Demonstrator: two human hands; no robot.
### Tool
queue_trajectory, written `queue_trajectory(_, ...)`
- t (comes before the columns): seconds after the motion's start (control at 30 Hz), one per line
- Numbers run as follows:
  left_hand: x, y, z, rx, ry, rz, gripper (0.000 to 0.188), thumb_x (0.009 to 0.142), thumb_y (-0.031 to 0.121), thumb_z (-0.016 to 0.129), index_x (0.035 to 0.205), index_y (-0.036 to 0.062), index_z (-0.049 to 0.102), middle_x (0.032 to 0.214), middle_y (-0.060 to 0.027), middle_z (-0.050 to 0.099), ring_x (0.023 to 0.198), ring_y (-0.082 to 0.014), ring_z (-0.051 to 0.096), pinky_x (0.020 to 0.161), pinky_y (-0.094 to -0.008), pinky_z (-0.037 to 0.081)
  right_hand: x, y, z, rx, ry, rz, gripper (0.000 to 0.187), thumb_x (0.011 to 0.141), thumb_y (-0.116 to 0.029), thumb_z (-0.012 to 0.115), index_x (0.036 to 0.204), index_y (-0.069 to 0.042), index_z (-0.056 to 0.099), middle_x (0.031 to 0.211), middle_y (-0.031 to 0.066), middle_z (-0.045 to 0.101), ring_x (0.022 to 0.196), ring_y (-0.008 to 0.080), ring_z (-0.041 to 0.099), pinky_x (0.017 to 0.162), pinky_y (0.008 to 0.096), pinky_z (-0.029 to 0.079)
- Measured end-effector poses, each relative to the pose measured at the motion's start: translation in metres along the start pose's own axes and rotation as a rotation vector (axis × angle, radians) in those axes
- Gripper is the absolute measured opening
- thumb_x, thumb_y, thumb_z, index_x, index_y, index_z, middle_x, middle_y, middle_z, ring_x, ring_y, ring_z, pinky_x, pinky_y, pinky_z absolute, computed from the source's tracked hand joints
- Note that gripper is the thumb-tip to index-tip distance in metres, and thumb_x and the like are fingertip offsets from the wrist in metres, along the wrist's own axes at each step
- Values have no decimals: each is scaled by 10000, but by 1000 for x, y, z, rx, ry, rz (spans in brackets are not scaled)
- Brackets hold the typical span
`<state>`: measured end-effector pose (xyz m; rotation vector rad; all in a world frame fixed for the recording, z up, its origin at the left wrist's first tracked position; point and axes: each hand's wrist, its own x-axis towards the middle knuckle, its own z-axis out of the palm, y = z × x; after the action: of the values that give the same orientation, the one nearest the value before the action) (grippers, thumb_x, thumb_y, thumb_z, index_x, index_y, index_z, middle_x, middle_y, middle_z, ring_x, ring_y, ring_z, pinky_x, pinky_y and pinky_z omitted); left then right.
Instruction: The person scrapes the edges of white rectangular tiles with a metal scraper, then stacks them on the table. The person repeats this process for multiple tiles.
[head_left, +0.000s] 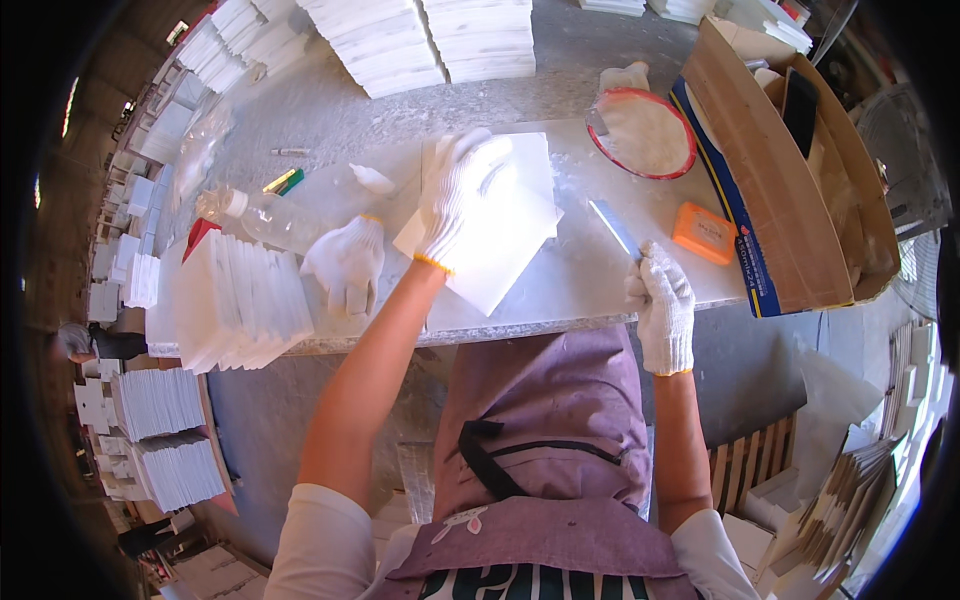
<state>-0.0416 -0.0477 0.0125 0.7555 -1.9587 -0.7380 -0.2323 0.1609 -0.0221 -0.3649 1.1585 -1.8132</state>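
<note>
The left hand (462,195), in a white glove, lies flat on a white square tile (500,235) in the middle of the frame. Its grip is apart, with the fingers spread on top of the tile. The tile sits on the grey desk (590,275), tilted like a diamond.

The right hand (662,305), also in a white glove, is right of the middle, at the front edge of the desk. Its grip is closed on a thin flat blade (615,225) that points up and to the left.

A spare white glove (345,265) lies just left of the tile. Left of that stands a stack of white tiles (240,300). An orange block (703,232) and a red-rimmed round bowl (642,133) are at the upper right, beside a cardboard box (780,200).
</note>
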Motion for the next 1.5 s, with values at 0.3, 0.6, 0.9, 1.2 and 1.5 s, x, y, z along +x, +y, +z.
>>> queue_trajectory(0.3, -83, 103, 1, -307, -127, -381, 335, 907, 112, 691, 1219, 4, 633, 1106, -123, 682, 987, -182, 658, 857, -309, 521, -19, -35, 6, -372, -200, 152, 221, 953, -101, 634, 1150, -15, 687, 943, 51, 707, 752, 88, 615, 663, 250, 511)
queue_trajectory(0.6, -101, 130, -16, -425, -404, -853, 360, 952, 94, 632, 1283, -37, 580, 984, -95, 677, 808, -111, 646, 730, -236, 546, -12, -48, 6, -546, -455, 136, 219, 929, -53, 648, 1138, 3, 682, 904, 47, 697, 743, 90, 616, 676, 239, 511)
queue_trajectory(0.9, -111, 116, -13, -526, -372, -958, 321, 963, 104, 607, 1247, -45, 589, 832, -79, 675, 697, -100, 650, 650, -242, 552, 6, -58, 24, -800, -413, -25, 297, 952, -147, 634, 1202, 13, 654, 943, 45, 682, 758, 89, 611, 685, 241, 506)
queue_trajectory(1.2, -135, 113, -3, -629, -323, -1026, 306, 977, 89, 573, 1243, -63, 565, 853, -99, 670, 730, -128, 656, 675, -250, 545, 109, -72, 75, -1406, -150, -988, 359, 825, -198, 702, 1177, -141, 656, 1061, 174, 653, 917, 359, 672, 764, 405, 556)
queue_trajectory(1.5, -164, 114, 13, -694, -243, -1106, 306, 992, 121, 579, 1240, -57, 557, 882, -115, 670, 751, -135, 664, 690, -248, 562, 180, -60, 93, -1808, -231, -881, 143, 882, -258, 628, 968, -154, 675, 1021, 140, 645, 910, 323, 674, 743, 424, 550)
